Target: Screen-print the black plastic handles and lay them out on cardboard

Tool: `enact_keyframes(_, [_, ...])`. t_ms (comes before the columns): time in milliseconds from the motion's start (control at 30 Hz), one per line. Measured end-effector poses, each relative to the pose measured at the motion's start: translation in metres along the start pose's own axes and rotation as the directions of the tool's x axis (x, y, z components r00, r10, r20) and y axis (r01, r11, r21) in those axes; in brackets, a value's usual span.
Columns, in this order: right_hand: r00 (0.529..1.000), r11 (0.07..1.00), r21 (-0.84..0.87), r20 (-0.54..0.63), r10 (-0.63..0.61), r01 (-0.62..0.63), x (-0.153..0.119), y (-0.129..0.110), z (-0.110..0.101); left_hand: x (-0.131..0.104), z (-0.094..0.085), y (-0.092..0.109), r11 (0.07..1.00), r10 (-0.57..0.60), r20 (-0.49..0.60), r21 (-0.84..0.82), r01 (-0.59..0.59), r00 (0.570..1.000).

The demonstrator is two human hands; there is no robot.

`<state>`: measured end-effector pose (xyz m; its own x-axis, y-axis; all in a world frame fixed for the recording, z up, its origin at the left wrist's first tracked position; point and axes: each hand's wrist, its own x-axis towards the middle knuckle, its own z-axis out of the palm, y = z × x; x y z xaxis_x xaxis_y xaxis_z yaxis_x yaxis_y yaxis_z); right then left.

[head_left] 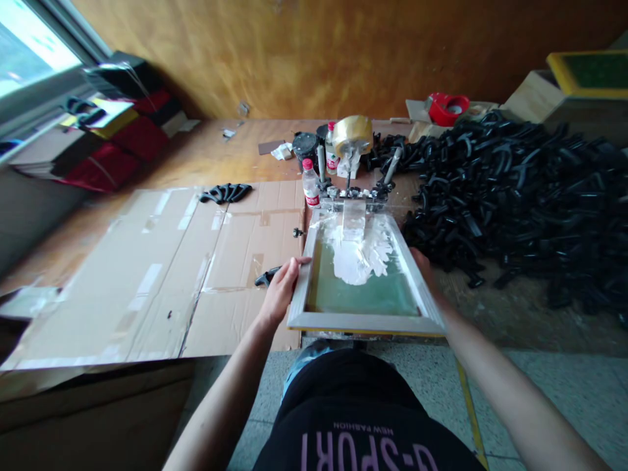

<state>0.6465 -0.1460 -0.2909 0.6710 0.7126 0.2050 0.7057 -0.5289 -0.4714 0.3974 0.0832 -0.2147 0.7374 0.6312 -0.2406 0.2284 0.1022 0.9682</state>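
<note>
A pale-edged screen frame (364, 322) with a green mesh lies in front of me, its far end at a metal clamp (356, 196). White paste (356, 261) is spread over the far half of the mesh, with a pale block (354, 220) above it. My left hand (282, 291) is closed at the left side of the frame, its fingertips against the rim. A black curved part (266, 277) shows beside that hand; whether the hand touches it is unclear. My right hand (424, 269) grips the frame's right side, its fingers blurred and partly hidden.
Flat cardboard (161, 275) covers the left tabletop, with several black parts (226, 193) on it. A large heap of black parts (515, 196) lies right. Behind the frame stand bottles (311, 186), a dark tub (305, 147) and a tape roll (353, 135). A red tape dispenser (446, 110) sits farther back.
</note>
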Motion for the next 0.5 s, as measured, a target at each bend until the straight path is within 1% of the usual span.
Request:
enact_keyframes(33, [0.997, 0.999, -0.006, -0.058, 0.044, -0.045, 0.010, 0.002, -0.008, -0.003, -0.002, -0.019, 0.998, -0.043, 0.005, 0.037, 0.043, 0.999])
enact_keyframes(67, [0.990, 0.998, -0.001, -0.124, 0.069, -0.070, 0.023, -0.001, -0.013, -0.003, -0.002, -0.036, 0.996, -0.070, 0.008, 0.059, 0.069, 0.998])
enact_keyframes(100, [0.982, 0.998, 0.008, -0.179, 0.059, -0.059, 0.036, -0.010, -0.016, -0.002, -0.001, -0.052, 0.993, -0.090, 0.011, 0.077, 0.088, 0.996])
enact_keyframes(133, [0.977, 1.000, 0.009, -0.212, 0.017, -0.016, 0.049, -0.022, -0.016, 0.001, 0.000, -0.065, 0.990, -0.104, 0.009, 0.097, 0.103, 0.995])
enact_keyframes(167, [0.975, 0.999, -0.004, -0.215, -0.048, 0.048, 0.061, -0.037, -0.013, 0.005, 0.001, -0.076, 0.986, -0.115, 0.003, 0.121, 0.114, 0.993])
enact_keyframes(200, [0.976, 0.993, -0.027, -0.183, -0.120, 0.117, 0.071, -0.053, -0.009, 0.009, 0.002, -0.085, 0.982, -0.122, -0.006, 0.147, 0.121, 0.993])
enact_keyframes(233, [0.977, 0.983, -0.057, -0.115, -0.180, 0.175, 0.077, -0.069, -0.003, 0.012, 0.003, -0.091, 0.977, -0.127, -0.010, 0.171, 0.127, 0.992])
enact_keyframes(267, [0.976, 0.974, -0.085, -0.030, -0.215, 0.212, 0.079, -0.082, 0.003, 0.015, 0.002, -0.096, 0.973, -0.130, -0.012, 0.191, 0.130, 0.991])
enact_keyframes(300, [0.971, 0.966, -0.108, 0.057, -0.231, 0.236, 0.076, -0.091, 0.009, 0.017, 0.002, -0.099, 0.970, -0.131, -0.011, 0.205, 0.130, 0.991])
enact_keyframes(367, [0.943, 0.945, -0.144, 0.205, -0.263, 0.295, 0.059, -0.100, 0.016, 0.018, 0.000, -0.102, 0.968, -0.138, -0.009, 0.213, 0.136, 0.990])
enact_keyframes(400, [0.916, 0.925, -0.148, 0.261, -0.305, 0.350, 0.047, -0.099, 0.016, 0.018, 0.000, -0.103, 0.968, -0.141, -0.010, 0.209, 0.140, 0.990])
enact_keyframes(433, [0.878, 0.895, -0.139, 0.306, -0.367, 0.423, 0.035, -0.096, 0.014, 0.017, 0.000, -0.103, 0.969, -0.142, -0.014, 0.204, 0.142, 0.990])
enact_keyframes(500, [0.771, 0.812, -0.075, 0.373, -0.516, 0.579, 0.015, -0.088, 0.005, 0.016, 0.001, -0.103, 0.972, -0.139, -0.025, 0.188, 0.142, 0.990])
